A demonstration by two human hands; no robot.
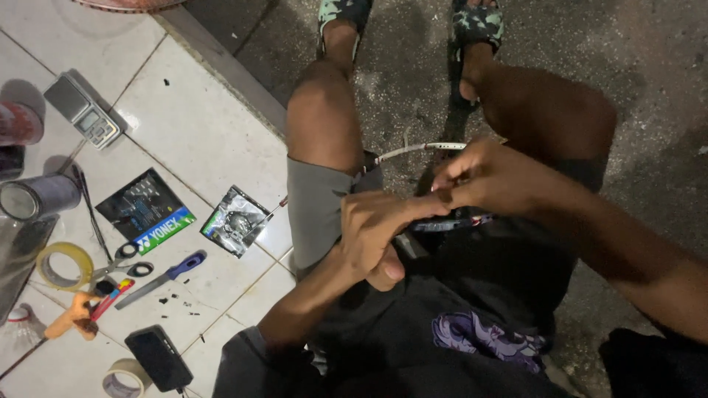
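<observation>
The person sits with knees apart, feet in patterned sandals on rough dark ground, and works over the lap on a racket (pixel 424 148) whose thin white frame curves out between the legs; the part nearer the body is hidden behind the hands, so how it is gripped there cannot be told fully. The left hand (pixel 376 236) is curled closed around the racket's shaft or frame near the knee, thumb tucked under; the right hand (pixel 483 180) sits just beside it, fingertips pinched together on something too small to make out, perhaps a string; the two hands are touching or nearly so. On the white tiled floor (pixel 192 125) to the person's left lie, well apart from the hands: a small silver foil packet (pixel 236 220) nearest the knee; a dark printed card packet (pixel 146 208); a blue-handled knife (pixel 162 278); scissors (pixel 122 262); a roll of yellowish tape (pixel 65 265); a second pale tape roll (pixel 125 378) beside a black phone (pixel 158 357); an orange tool (pixel 72 315); a small grey digital scale (pixel 81 110); and a metal can (pixel 38 197) at the left edge.
</observation>
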